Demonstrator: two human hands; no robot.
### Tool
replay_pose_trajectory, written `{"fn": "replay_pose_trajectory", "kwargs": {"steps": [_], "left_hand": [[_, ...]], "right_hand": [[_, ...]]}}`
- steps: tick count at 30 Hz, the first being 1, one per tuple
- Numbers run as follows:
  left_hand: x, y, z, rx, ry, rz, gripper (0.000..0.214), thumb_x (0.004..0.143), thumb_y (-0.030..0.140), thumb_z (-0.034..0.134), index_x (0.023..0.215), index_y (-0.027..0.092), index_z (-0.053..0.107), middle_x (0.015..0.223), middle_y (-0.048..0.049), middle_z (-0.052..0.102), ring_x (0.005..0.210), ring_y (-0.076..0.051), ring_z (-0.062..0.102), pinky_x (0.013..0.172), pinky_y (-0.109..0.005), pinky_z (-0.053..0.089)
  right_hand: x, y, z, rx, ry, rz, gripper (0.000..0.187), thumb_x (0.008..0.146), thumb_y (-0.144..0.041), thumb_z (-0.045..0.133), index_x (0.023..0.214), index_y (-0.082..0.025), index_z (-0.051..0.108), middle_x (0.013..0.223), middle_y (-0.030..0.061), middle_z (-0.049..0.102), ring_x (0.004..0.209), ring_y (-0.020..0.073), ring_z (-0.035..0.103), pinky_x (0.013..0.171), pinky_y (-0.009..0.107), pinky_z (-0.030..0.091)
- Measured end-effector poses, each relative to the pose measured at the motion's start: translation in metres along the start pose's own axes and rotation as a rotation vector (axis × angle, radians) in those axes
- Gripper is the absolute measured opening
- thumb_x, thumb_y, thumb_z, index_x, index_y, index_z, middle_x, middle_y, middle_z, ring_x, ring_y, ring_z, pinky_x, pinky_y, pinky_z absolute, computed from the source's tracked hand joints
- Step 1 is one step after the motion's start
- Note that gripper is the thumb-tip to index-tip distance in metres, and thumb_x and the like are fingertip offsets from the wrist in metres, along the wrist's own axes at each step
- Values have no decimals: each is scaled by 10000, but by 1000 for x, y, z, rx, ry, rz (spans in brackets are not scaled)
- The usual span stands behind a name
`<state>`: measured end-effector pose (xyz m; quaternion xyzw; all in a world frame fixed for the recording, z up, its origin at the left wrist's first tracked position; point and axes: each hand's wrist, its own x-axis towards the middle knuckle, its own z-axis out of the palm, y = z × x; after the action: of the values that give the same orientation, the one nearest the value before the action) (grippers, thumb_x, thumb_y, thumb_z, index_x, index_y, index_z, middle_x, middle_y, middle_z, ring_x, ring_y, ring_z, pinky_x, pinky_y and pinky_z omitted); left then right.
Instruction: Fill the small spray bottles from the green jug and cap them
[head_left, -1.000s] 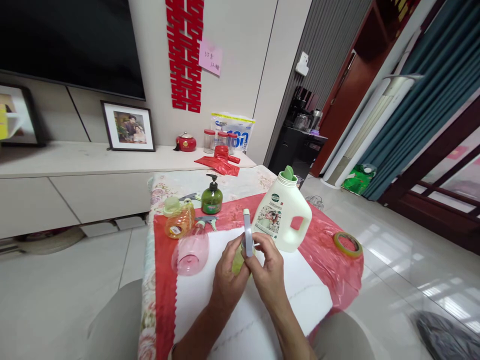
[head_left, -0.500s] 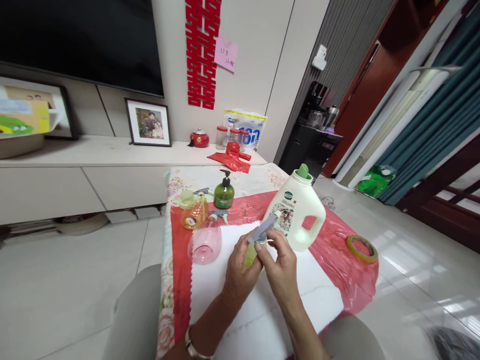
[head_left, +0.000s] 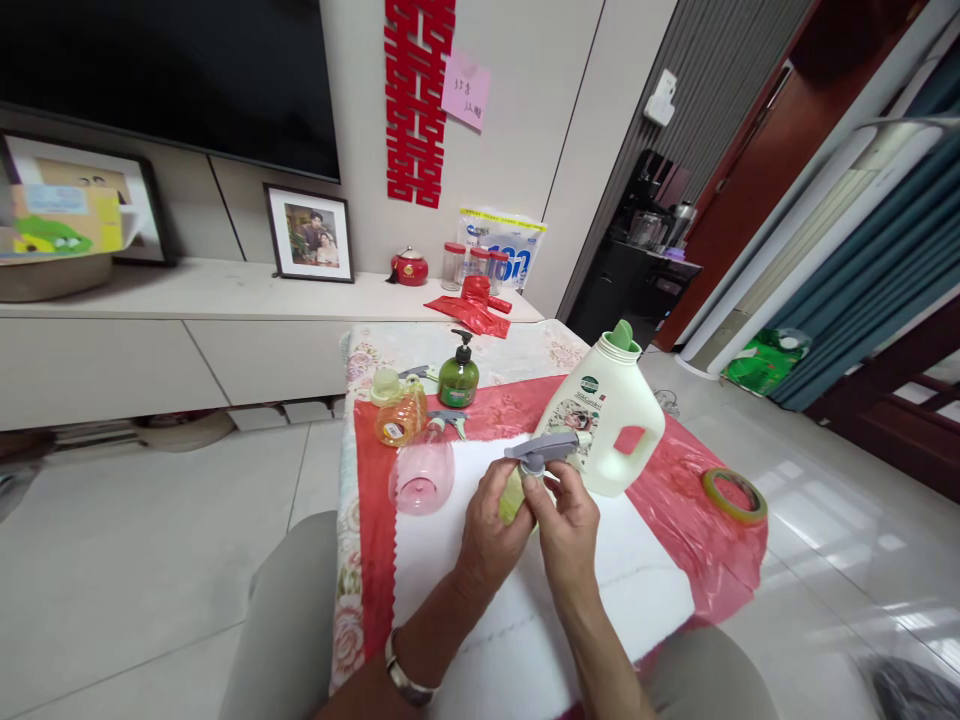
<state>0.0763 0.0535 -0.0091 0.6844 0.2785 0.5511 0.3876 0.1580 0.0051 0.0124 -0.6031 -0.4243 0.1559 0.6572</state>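
My left hand [head_left: 487, 525] is wrapped round a small translucent yellow-green spray bottle [head_left: 511, 497]. Its grey trigger spray head [head_left: 541, 450] sits at the neck, nozzle toward the right. The fingers and thumb of my right hand [head_left: 568, 520] are closed on the collar below that head; whether it is screwed tight, I cannot tell. Just behind stands a large cream detergent jug [head_left: 606, 425] with a green spout. To the left lie a clear pink bottle [head_left: 424, 475] and an orange bottle [head_left: 403, 415]. A second trigger spray head [head_left: 450, 420] rests close to them.
A green pump bottle [head_left: 458, 378] stands at the back of the table. White cloth [head_left: 480, 660] and red plastic sheeting [head_left: 679, 530] cover the surface. A tape roll [head_left: 735, 495] lies at the right. Red-lidded jars [head_left: 453, 268] stand on the cabinet.
The grey spray head has turned from a slanted, upward-pointing position to nearly level, nozzle to the right. Both hands keep their hold. The camera view has shifted slightly.
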Motion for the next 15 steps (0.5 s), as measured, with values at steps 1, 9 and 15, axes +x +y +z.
{"fn": "replay_pose_trajectory", "kwargs": {"steps": [1,9,15], "left_hand": [[0,-1,0,0,6,15,266,883,219,519,1140,202,585,1045,-69,702,1017,-217,680,912,-349,551],[0,-3,-1,-17,-16,45,293,879,206,549,1172,204,562,1080,-71,670,1043,-211,654,942,-343,531],[-2,-11,0,-37,-20,57,310,908,247,530,1209,181,569,1116,-99,637,1098,-239,619,991,-385,502]], "right_hand": [[-2,3,2,19,24,18,304,844,-430,711,1028,-195,655,1042,48,662,996,209,595,943,384,452],[-5,22,4,247,17,83,366,894,-471,645,1138,-198,661,1164,78,652,1102,224,594,987,387,453],[1,22,3,364,-24,122,309,846,-439,715,1015,-180,722,1044,75,691,979,213,631,912,356,500]]}}
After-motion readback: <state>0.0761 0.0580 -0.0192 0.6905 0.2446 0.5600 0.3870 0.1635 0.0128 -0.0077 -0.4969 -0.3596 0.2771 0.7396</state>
